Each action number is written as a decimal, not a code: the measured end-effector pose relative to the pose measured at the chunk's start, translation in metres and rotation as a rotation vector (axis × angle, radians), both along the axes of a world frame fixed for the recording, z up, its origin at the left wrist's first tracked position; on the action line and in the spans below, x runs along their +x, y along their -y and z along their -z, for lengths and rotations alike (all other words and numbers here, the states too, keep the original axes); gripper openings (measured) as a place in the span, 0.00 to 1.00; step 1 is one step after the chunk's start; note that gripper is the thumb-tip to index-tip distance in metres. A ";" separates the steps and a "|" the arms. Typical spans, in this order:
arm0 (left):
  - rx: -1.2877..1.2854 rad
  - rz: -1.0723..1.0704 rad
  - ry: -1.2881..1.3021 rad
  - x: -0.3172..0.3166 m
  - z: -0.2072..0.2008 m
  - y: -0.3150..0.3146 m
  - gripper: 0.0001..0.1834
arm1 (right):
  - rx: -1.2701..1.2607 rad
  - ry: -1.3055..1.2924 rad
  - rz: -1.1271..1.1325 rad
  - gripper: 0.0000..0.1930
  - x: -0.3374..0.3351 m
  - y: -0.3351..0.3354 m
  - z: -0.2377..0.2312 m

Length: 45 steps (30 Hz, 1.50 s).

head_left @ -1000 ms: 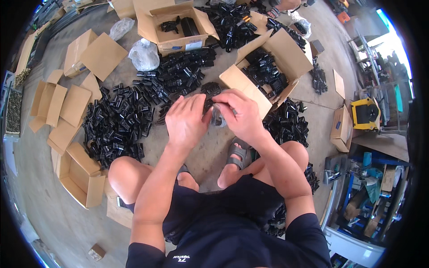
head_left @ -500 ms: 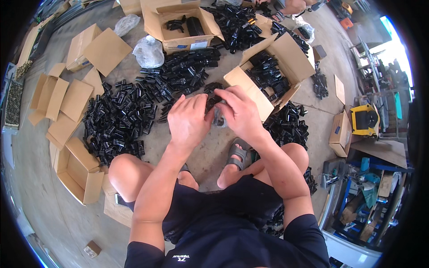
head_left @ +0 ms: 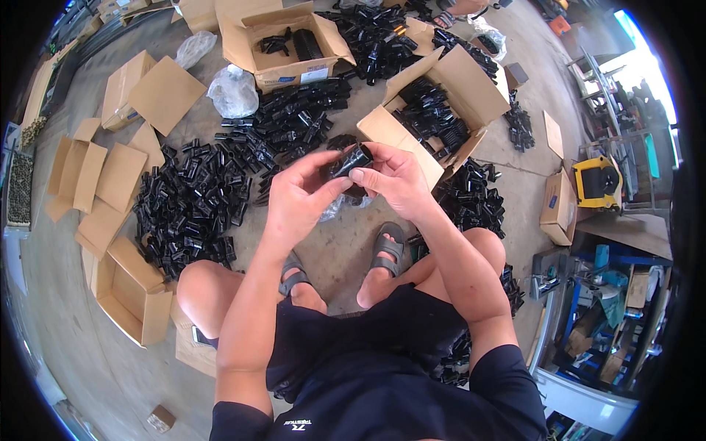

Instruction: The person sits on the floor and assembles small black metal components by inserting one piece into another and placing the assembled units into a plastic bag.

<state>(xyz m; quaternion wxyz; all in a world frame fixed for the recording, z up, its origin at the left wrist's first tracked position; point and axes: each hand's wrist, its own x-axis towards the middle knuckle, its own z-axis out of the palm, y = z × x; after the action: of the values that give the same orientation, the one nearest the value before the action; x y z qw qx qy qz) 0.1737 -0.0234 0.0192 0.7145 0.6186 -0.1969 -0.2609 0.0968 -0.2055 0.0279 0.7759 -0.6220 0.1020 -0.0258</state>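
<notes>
Between my hands, over the floor in front of my knees, is a short, glossy black tubular fitting (head_left: pixel 351 161). My left hand (head_left: pixel 300 192) grips its left end, thumb along the near side. The fingers and thumb of my right hand (head_left: pixel 393 178) close on its right end, where a round opening shows. Just beyond lies a clear plastic bag (head_left: pixel 334 209), partly hidden by my hands. A big pile of similar black fittings (head_left: pixel 193 202) spreads to the left. Right of my hands, an open cardboard box (head_left: pixel 471 92) holds more black fittings.
Another open box (head_left: pixel 290 73) with black parts stands at the far side, next to a stuffed plastic bag (head_left: pixel 234 92). Opened cartons (head_left: pixel 132 294) lie at the left. A yellow-and-black machine (head_left: pixel 597 184) and a metal rack of tools stand at the right. Part of another person (head_left: pixel 463 9) shows at the top.
The fitting has turned up into view between my fingers, and its glossy tube now shows. My left hand has tilted and opened its grip sideways. The whole view has shifted slightly.
</notes>
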 end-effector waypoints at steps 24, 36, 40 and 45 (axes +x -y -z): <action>-0.309 -0.273 -0.244 0.007 0.019 0.014 0.10 | -0.488 -0.280 0.097 0.21 0.036 0.060 0.034; -0.506 -0.390 -0.473 0.033 0.019 -0.014 0.06 | -1.281 -0.567 -0.157 0.09 0.013 0.051 0.293; -0.525 -0.385 -0.499 0.041 0.022 -0.012 0.06 | -1.508 -0.563 -0.288 0.08 0.001 0.035 0.329; -0.496 -0.413 -0.548 0.051 0.030 -0.013 0.06 | -1.475 -0.671 -0.230 0.10 0.007 0.004 0.315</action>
<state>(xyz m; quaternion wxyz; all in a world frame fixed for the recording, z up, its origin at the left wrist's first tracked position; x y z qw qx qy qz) 0.2246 -0.0103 -0.0109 0.9050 0.3619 0.0718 -0.2117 0.1038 -0.2093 -0.2868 0.0930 -0.9538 0.2212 0.1810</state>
